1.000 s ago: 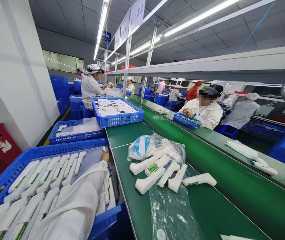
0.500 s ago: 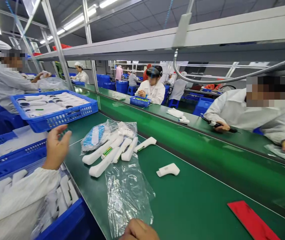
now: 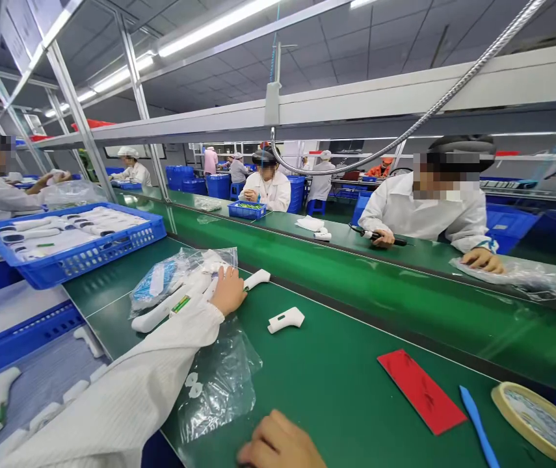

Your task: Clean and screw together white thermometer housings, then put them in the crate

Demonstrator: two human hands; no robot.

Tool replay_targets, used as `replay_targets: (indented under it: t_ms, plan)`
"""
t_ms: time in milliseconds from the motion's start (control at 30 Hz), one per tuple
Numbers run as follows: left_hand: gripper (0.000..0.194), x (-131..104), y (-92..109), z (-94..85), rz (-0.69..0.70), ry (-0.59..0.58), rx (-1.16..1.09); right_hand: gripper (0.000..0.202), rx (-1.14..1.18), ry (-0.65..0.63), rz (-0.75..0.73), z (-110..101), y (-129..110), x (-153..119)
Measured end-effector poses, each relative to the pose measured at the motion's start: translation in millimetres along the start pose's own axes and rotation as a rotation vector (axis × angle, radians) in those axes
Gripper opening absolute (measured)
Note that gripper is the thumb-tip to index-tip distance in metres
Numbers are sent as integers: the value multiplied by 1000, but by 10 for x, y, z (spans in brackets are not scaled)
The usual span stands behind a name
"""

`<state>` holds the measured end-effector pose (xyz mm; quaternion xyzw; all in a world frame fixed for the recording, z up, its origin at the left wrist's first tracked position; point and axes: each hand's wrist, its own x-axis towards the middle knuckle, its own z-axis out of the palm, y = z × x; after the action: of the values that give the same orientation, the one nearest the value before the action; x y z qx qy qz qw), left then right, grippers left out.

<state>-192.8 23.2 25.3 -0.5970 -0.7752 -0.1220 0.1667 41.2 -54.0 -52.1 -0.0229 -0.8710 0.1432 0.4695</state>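
My left hand lies over a cluster of white gun-shaped plastic housings, touching them. Its fingertips are partly hidden, so I cannot tell whether it grips one. Under the cluster is a clear plastic bag, with a blue-and-white packet at its far end. One housing shows a green circuit board. Near the bottom edge, my right hand is closed with curled fingers; something dark shows under a finger, too little to name. Ahead of it lies a single white housing.
A blue crate of housings stands at the left, with another bin below it. On the right lie a red pad, a blue stick tool and a round yellow-rimmed dish. A co-worker's hand holds a dark tool across the green belt.
My left hand has moved from the left, near the crate, onto the housings on the bag. My view has turned right. The right hand no longer touches the bag's near end.
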Motion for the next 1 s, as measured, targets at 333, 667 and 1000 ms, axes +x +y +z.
replay_targets:
  t_ms: [333,667,1000]
  plan:
    - [26,-371,455,-433,326,103,-146,43,880,195,1190,-879,367,333]
    - [57,-657,1419,-411,406,-449,-793,32,917,688,1209,-1383,528,85]
    - [28,-724,1757,-357,341,-755,-1091,35,820,661,1130,-1597,437,-110]
